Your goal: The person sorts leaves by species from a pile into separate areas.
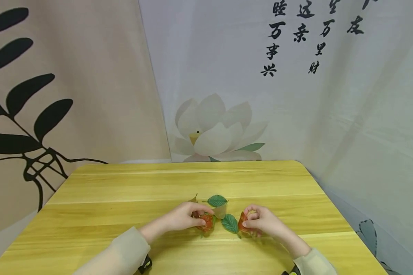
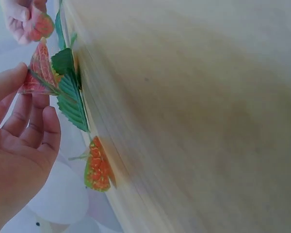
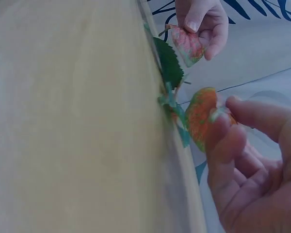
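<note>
My left hand (image 1: 186,217) pinches a red-orange artificial leaf (image 1: 207,224) between thumb and fingers, just above the table; the left wrist view shows its pale veins and stem. To the right, my right hand (image 1: 269,221) pinches another leaf, orange-red (image 1: 242,220) with green edges in the right wrist view (image 3: 200,116). Between the hands lie a dark green serrated leaf (image 1: 230,223) and a tan-backed leaf (image 1: 221,211). Farther back is a second green leaf (image 1: 217,201). One more tan leaf (image 1: 194,198) is partly hidden behind my left hand.
The leaves lie on a yellow wood-grain table (image 1: 124,198) with rounded far corners. Behind it hangs a pale cloth (image 1: 347,95) printed with a lotus, dark plant shapes and black characters. A black band (image 1: 145,264) shows at the left wrist.
</note>
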`<state>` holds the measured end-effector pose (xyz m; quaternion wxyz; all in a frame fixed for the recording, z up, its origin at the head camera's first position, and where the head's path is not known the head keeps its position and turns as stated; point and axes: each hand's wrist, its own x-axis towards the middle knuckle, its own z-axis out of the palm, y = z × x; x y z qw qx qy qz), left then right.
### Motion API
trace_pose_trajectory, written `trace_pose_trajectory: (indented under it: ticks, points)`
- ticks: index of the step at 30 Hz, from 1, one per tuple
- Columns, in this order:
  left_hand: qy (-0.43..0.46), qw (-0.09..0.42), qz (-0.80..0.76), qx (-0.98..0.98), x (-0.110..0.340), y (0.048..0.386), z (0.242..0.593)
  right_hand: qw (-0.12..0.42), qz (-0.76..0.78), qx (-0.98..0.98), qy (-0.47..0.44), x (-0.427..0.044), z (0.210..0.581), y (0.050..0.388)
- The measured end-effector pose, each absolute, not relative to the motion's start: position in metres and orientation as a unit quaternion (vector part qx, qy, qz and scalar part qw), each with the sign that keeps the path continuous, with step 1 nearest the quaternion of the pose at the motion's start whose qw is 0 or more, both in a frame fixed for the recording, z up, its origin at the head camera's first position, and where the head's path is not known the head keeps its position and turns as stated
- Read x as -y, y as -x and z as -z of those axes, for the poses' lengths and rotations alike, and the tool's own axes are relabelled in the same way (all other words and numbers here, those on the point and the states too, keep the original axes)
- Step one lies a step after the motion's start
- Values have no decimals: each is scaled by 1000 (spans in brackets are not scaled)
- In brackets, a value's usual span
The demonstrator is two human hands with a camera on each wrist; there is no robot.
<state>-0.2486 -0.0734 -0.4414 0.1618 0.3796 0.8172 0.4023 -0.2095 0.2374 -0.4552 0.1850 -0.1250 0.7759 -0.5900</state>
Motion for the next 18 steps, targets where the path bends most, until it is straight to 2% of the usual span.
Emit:
trace_pose_trajectory:
  ticks: [8, 18]
  points:
    - [-372, 169, -409, -816, 78, 249, 444, 204, 613, -753, 126, -237, 467, 215]
    - [-369, 169, -414, -815, 80, 250, 448, 250, 628, -733, 80, -241, 474, 215]
